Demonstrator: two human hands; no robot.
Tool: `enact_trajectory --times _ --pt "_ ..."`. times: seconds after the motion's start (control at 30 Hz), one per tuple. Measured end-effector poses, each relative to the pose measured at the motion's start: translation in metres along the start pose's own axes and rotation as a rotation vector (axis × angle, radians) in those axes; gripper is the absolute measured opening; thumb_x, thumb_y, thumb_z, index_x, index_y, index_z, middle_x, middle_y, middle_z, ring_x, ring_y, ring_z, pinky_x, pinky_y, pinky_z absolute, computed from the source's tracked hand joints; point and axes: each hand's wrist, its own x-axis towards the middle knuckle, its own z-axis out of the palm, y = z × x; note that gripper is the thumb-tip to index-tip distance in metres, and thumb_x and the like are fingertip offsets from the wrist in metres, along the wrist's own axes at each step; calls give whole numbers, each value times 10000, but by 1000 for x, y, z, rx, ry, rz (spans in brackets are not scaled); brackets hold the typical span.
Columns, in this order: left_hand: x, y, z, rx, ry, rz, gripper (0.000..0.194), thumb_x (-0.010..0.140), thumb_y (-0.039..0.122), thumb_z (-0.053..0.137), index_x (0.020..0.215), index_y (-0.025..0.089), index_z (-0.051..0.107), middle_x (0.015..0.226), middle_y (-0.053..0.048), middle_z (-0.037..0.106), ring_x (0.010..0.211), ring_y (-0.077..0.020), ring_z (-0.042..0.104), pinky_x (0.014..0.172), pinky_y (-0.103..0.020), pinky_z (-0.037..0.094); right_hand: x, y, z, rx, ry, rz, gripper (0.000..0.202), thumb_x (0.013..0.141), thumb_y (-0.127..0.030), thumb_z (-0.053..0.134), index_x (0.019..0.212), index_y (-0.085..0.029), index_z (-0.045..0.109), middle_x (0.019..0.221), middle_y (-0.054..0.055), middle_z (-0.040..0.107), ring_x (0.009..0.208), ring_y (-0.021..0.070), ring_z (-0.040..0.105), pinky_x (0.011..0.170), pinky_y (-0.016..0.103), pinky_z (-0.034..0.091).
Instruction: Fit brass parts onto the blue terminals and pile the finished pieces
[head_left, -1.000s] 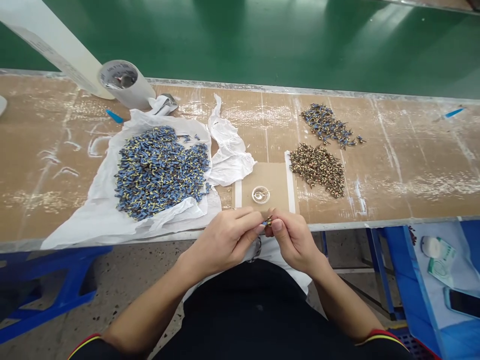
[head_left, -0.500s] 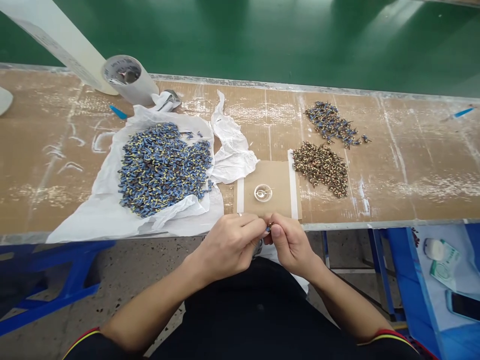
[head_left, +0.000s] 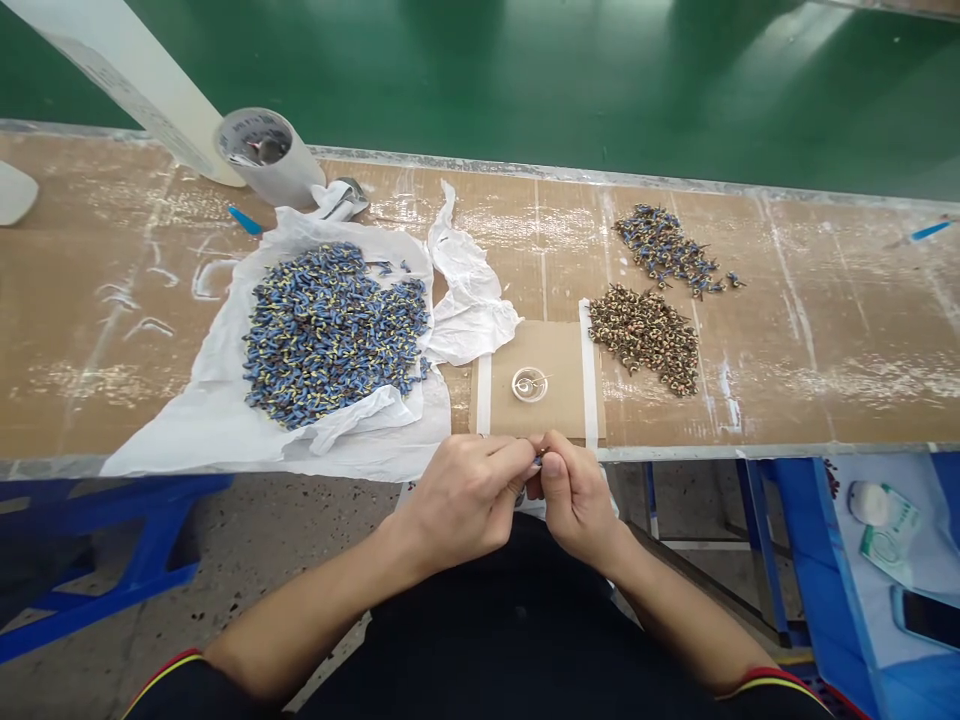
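Cardboard-covered surface [head_left: 757, 385] holds blue-yellow pile [head_left: 334, 335] left, brown pile [head_left: 649, 340] right, dish [head_left: 515, 388] between, seemingly for easy reach; left hand [head_left: 466, 490] and right hand [head_left: 581, 495] together pinch a small bluish piece [head_left: 538, 460].

Bench top [head_left: 862, 310]: brown, marked with white smears and streaks. Directly on it, left side: a spread white paper sheet [head_left: 180, 440], a small blue object [head_left: 245, 221] and a white cylinder [head_left: 296, 175] near the far edge. Centre: crumpled white paper [head_left: 472, 320] next to a cardboard pad [head_left: 517, 350]; right: a blue-and-brown heap [head_left: 664, 250] and, nearer the front edge, a brown heap [head_left: 645, 340].
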Motion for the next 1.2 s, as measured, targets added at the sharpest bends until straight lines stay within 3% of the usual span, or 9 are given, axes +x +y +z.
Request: enact_trajectory --times 0.3,0.43,0.53,0.77,0.87,0.97,1.07,1.13,1.2 --pt "9 -3 -13 -211 7 -129 272 990 166 433 758 174 573 681 -7 646 591 -109 592 568 -215 436 23 -2 -12 244 -119 136 425 1054 -445 305 758 -209 500 675 3 551 618 131 546 598 270 443" --pt "8 -6 -15 -233 8 -179 290 1001 214 449 749 167 585 624 12 584 545 -101 531 532 -210 401 23 -4 -19 281 -79 196 474 1044 -493 304 752 -200 534 702 18 557 641 138 538 615 280 454" --pt "4 -10 -12 -227 2 -200 297 1006 225 453 743 162 574 621 16 564 544 -97 511 530 -210 383 21 -3 -21 310 -39 245 400 1032 -497 357 844 -203 553 754 20 575 661 136 544 592 264 450" --pt "15 -4 -7 -43 -10 -100 288 1006 210 449 735 170 538 631 12 568 559 -112 529 534 -226 370 22 -11 -27 292 -35 319 221 958 -419 582 916 -204 555 755 -16 532 656 113 504 602 241 416" --pt "19 -9 -17 -24 -78 -59 209 1012 205 424 914 177 607 768 -13 671 667 -135 622 611 -229 448 26 -13 -37 283 -31 326 242 946 -431 591 890 -198 558 735 -20 524 636 111 498 590 239 412" --pt "14 -32 -38 103 23 -86 240 1006 268 447 1173 195 602 999 -53 724 854 -177 681 751 -262 505 34 4 -68 182 102 323 269 935 -456 590 874 -196 555 703 -24 537 606 112 507 573 239 414" --pt "2 -66 -68 408 337 -220 219 960 378 519 1065 220 626 1010 -61 702 922 -247 654 852 -355 493 48 42 -128 -113 402 299 301 919 -481 580 832 -195 550 677 -21 548 610 121 510 591 249 413" --pt "-7 -85 -85 586 372 -343 228 950 442 486 1020 258 601 986 -52 675 922 -282 620 902 -429 471 62 71 -174 -378 574 316 344 889 -514 568 765 -193 550 657 -12 556 607 133 508 596 264 410" --pt "-15 -98 -96 651 325 -433 280 950 457 389 1043 270 575 1021 -89 634 1000 -327 594 977 -496 425 80 98 -213 -459 662 329 348 849 -515 585 720 -195 540 641 -5 551 602 145 495 596 279 393"
